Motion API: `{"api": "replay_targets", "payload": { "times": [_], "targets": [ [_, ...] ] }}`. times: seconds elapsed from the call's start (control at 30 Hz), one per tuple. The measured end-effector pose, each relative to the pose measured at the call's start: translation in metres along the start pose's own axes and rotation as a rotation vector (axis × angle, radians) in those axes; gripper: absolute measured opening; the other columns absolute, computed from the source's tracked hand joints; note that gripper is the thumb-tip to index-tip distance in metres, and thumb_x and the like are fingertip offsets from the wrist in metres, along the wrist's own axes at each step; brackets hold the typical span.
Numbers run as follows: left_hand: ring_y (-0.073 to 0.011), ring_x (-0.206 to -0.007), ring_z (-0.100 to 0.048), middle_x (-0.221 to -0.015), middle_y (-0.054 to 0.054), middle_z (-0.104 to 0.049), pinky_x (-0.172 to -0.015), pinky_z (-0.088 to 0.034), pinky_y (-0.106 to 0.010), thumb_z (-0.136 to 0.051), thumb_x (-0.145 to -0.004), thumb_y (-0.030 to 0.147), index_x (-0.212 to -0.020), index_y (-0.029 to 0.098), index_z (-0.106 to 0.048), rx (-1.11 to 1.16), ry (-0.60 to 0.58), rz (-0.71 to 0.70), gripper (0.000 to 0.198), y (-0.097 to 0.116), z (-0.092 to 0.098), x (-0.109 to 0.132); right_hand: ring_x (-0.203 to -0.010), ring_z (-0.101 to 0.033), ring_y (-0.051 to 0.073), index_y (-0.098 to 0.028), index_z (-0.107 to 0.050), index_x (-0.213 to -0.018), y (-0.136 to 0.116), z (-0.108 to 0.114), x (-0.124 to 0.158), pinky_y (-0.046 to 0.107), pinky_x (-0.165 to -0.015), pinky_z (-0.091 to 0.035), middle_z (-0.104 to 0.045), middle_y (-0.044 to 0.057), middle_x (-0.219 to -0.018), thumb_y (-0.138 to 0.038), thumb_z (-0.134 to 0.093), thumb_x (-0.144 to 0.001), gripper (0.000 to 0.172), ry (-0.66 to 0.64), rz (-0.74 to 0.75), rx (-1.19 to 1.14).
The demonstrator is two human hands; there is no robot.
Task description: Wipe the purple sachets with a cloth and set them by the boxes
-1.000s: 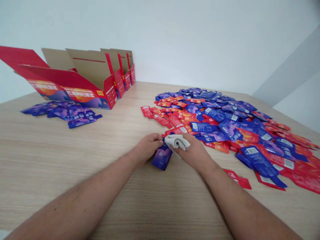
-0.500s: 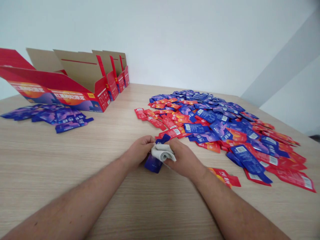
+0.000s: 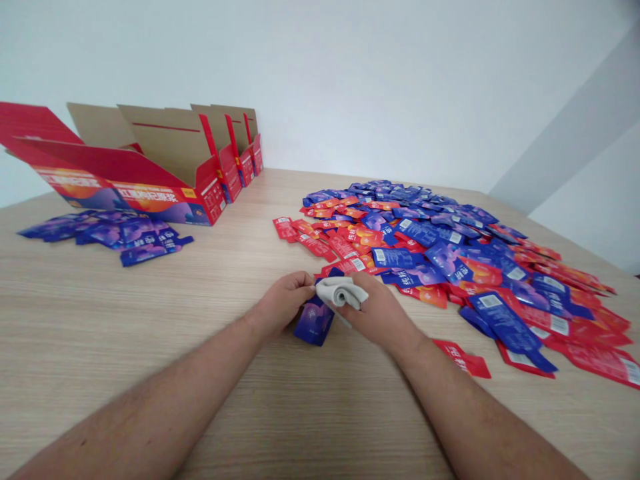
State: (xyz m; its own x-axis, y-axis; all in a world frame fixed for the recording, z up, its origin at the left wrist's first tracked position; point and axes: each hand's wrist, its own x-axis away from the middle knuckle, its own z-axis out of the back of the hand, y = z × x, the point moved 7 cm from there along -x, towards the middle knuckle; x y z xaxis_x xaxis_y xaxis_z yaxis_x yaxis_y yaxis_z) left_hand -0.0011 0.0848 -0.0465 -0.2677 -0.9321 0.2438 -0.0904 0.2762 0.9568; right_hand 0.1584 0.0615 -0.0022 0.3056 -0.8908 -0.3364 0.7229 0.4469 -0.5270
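Steadying a blue sachet on the wood-grain surface — left grip clamped at its upper end, right grip closed on a folded grey cloth pressed against it.

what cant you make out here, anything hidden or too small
In the head view:
Blue sachet: top hidden by left hand, right hand and grey cloth
Red carton: inside hidden by its front wall, left flap cut off by the edge
Sachet pile: print too small to read

The grey cloth seems to sit higher on the blue sachet.
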Motion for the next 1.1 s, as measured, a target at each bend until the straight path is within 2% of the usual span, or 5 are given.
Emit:
{"api": "replay_targets", "payload": {
  "times": [0.53,0.67,0.83,0.97,1.1],
  "targets": [
    [-0.0077,-0.048,-0.041,-0.056,0.006,-0.051,-0.05,-0.029,-0.021,-0.068,-0.07,0.025,-0.073,0.019,-0.052,0.022,0.016,0.005,0.017,0.001,0.0,-0.001,-0.093,-0.067,0.022,-0.023,-0.068,-0.108,0.007,0.003,-0.001,0.034,-0.078,-0.051,-0.073,0.006,-0.1,-0.035,-0.069,-0.09,0.022,0.071,-0.042,-0.023],
    [-0.0075,-0.049,-0.042,-0.056,0.005,-0.053,-0.051,-0.03,-0.021,-0.072,-0.069,0.028,-0.071,0.018,-0.053,0.022,0.004,0.006,0.021,0.002,0.0,0.0,-0.09,-0.067,0.021,-0.023,-0.066,-0.101,0.0,-0.003,-0.001,0.032,-0.075,-0.05,-0.072,0.004,-0.096,-0.028,-0.075,-0.083,0.02,-0.018,0.04,-0.034],
    [-0.0079,-0.049,-0.041,-0.056,0.006,-0.051,-0.05,-0.028,-0.021,-0.07,-0.069,0.027,-0.072,0.019,-0.052,0.034,0.003,-0.007,0.02,0.002,0.001,0.0,-0.091,-0.067,0.022,-0.023,-0.067,-0.105,0.005,0.004,-0.001,0.034,-0.077,-0.05,-0.072,0.006,-0.098,-0.033,-0.071,-0.088,0.02,0.078,-0.04,-0.011],
    [-0.0082,-0.051,-0.044,-0.058,0.005,-0.054,-0.052,-0.03,-0.022,-0.071,-0.07,0.028,-0.072,0.019,-0.053,0.013,-0.018,-0.016,0.02,0.003,0.0,0.001,-0.089,-0.066,0.021,-0.022,-0.066,-0.099,-0.005,-0.004,0.001,0.032,-0.075,-0.05,-0.07,0.004,-0.095,-0.026,-0.076,-0.081,0.02,-0.037,0.055,-0.04],
    [-0.0082,-0.049,-0.04,-0.056,0.006,-0.051,-0.05,-0.027,-0.023,-0.068,-0.07,0.027,-0.072,0.02,-0.05,0.012,0.018,0.008,0.019,0.002,0.002,0.0,-0.09,-0.066,0.021,-0.022,-0.067,-0.103,0.005,0.003,0.0,0.033,-0.077,-0.05,-0.071,0.006,-0.097,-0.033,-0.071,-0.088,0.019,0.061,-0.054,-0.034]
  ]
}}
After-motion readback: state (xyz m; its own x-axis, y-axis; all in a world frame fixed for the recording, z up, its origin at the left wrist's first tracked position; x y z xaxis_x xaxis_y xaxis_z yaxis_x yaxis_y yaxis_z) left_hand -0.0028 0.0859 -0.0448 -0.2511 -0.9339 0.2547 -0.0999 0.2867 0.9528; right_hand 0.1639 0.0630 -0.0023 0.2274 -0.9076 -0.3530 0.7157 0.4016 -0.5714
